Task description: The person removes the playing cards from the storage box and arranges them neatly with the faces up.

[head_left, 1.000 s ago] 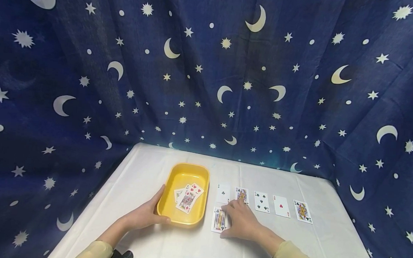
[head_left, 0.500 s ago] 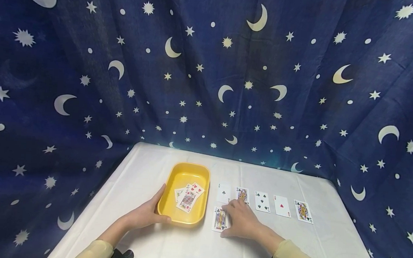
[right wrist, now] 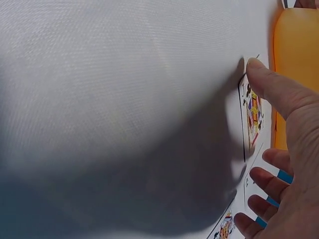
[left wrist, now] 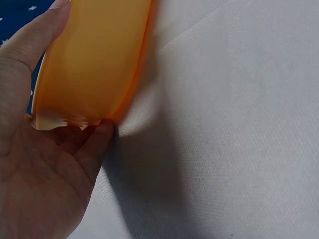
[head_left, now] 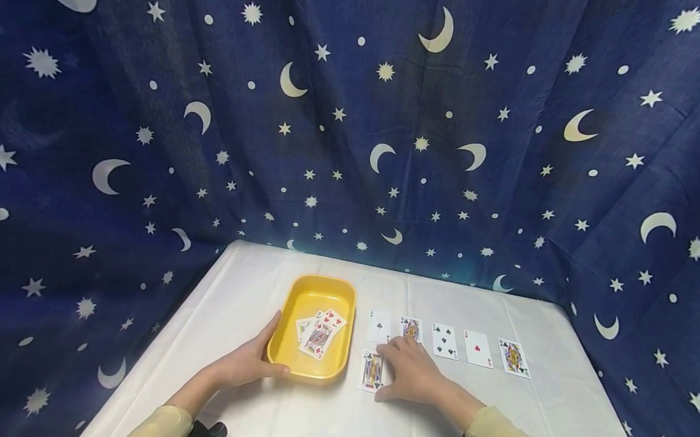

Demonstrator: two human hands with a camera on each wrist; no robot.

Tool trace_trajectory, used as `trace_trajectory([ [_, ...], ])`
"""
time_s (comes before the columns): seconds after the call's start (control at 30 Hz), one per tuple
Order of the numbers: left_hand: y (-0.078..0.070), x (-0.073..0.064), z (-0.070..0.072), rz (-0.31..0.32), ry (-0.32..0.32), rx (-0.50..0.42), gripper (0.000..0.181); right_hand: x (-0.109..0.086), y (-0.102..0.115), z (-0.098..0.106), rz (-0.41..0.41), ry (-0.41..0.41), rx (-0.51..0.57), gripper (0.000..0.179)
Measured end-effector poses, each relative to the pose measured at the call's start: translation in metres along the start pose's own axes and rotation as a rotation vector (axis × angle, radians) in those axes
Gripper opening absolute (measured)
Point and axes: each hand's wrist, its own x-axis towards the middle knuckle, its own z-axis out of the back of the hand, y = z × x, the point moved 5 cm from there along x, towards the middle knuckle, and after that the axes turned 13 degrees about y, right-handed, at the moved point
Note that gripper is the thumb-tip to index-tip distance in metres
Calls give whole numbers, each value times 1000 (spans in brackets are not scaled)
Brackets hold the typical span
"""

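Little has shifted: left hand (head_left: 248, 364) gripping the yellow oblong tray (head_left: 315, 294), loosely curved right hand (head_left: 415, 376) at a white clubs face card (head_left: 371, 373) — pinched or not, I can't tell — still outside at tray's four o'clock.

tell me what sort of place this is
Probably a staged tabletop recording spot: a dark-blue moon-and-star curtain hangs around a table with a white cloth, which holds face-up playing cards and a yellow tray.

Bright tabletop (head_left: 315, 421), dimmer curtain (head_left: 355, 113), soft shadows in 2 wrist views
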Motion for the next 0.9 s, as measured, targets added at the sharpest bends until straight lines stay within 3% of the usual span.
trace_trajectory([
  [0.2,1,1,0,-11,3,0,126,2,-2,8,16,-50,-17,97],
  [0.4,0,0,1,4,0,8,126,9,2,25,-27,-118,13,90],
  [0.63,0,0,0,13,-4,6,127,24,26,46,-33,-156,101,91],
  [0.9,1,1,0,18,-7,-5,128,51,70,55,15,-94,48,98],
])
